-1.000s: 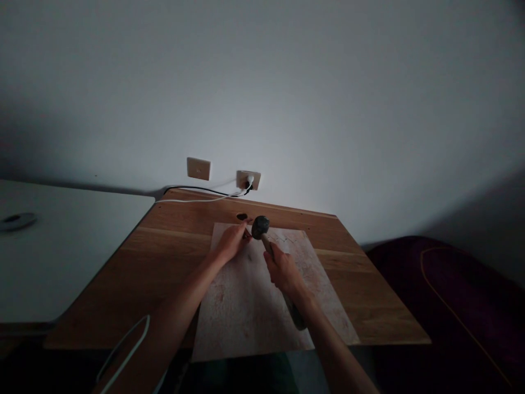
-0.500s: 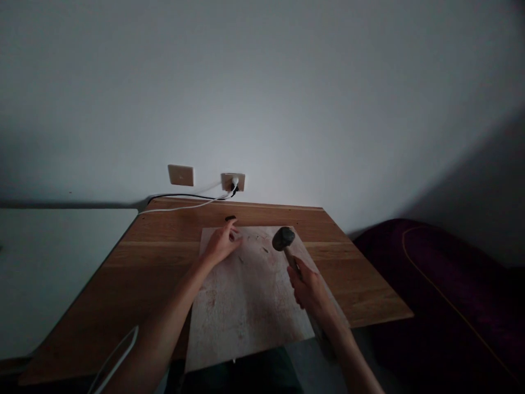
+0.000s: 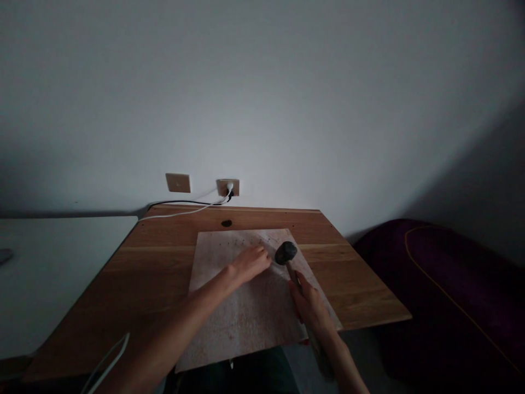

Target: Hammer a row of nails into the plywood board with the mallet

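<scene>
We hold a hammer (image 3: pixel 286 253) in our right hand (image 3: pixel 311 309), the fingers closed around its wooden handle (image 3: pixel 292 269). The dark, rounded head points far and the butt reaches past the near edge of a pale, stained board (image 3: pixel 246 323). The head sits over the board's right side, toward the far end; we cannot tell whether it touches. Our left hand (image 3: pixel 246 264) lies over the board just left of the head, its fingers (image 3: pixel 259 251) curled and bunched together; whether they pinch something small we cannot tell. Tiny dark marks dot the board's far part, too small to name.

The board lies on a wooden desk (image 3: pixel 361 284) with a dark round hole (image 3: pixel 226 223) near its far edge. On the wall beyond are a blank plate (image 3: pixel 178 183) and a socket (image 3: pixel 222 187) holding a white plug (image 3: pixel 230 188). A white cable (image 3: pixel 192 209) and a black cable (image 3: pixel 180 202) run along the desk's far edge. Left of the desk is a white table (image 3: pixel 53 273); right of it, a dark purple cushion (image 3: pixel 443 284) with yellow piping.
</scene>
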Demonstrator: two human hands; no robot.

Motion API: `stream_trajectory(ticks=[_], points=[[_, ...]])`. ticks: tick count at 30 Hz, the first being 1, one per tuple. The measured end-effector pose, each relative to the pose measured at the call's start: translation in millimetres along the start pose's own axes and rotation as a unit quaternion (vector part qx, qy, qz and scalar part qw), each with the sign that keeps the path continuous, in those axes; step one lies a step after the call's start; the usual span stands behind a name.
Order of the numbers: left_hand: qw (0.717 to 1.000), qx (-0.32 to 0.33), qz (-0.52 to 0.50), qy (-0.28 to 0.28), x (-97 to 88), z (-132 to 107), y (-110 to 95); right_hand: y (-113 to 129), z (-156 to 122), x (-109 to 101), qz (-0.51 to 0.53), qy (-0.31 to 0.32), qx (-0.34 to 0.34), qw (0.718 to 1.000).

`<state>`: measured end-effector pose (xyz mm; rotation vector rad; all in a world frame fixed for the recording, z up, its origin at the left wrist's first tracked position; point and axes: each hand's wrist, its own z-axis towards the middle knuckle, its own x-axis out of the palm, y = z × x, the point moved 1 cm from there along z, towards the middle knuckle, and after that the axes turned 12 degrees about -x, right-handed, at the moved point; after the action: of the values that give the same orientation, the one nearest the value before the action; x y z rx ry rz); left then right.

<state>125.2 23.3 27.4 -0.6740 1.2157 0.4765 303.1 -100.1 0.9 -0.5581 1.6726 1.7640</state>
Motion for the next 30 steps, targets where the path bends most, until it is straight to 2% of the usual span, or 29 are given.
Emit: stream_trajectory(ticks=[2, 5, 8, 11, 15, 24, 27, 30], points=[[0.999, -0.016, -0.023, -0.015, -2.9, -6.5, 14.5, 1.0, -1.1, -1.5, 0.024, 0.012, 0.012, 1.0], [0.996, -0.07, -0.037, -0.051, -6.5, -22.2, 56.8, 4.3, -2.2, -4.3, 0.04, 0.018, 0.018, 0.999], [0.955, -0.206, -0.154, -0.145, -2.3, -37.5, 106.5, 5.3, -2.8, -5.4, 0.054, 0.02, 0.02, 0.998], [0.917, -0.265, -0.242, -0.176, 9.4, -44.6, 135.7, 4.3, -3.2, -4.9, 0.08, 0.023, 0.027, 0.996], [0.904, -0.274, -0.267, -0.192, 17.5, -42.8, 138.2, 4.3, -3.2, -4.7, 0.088, 0.015, 0.026, 0.996], [0.93, -0.268, -0.194, -0.161, 8.8, -43.4, 119.2, 6.0, -3.2, -3.1, 0.089, 0.012, 0.023, 0.996], [0.935, -0.258, -0.179, -0.168, 7.7, -44.2, 116.3, 17.2, 1.5, -1.6, 0.105, 0.02, 0.004, 0.994], [0.935, -0.258, -0.18, -0.164, 8.9, -44.6, 116.6, 40.2, 15.2, 5.6, 0.139, 0.037, -0.025, 0.989]])
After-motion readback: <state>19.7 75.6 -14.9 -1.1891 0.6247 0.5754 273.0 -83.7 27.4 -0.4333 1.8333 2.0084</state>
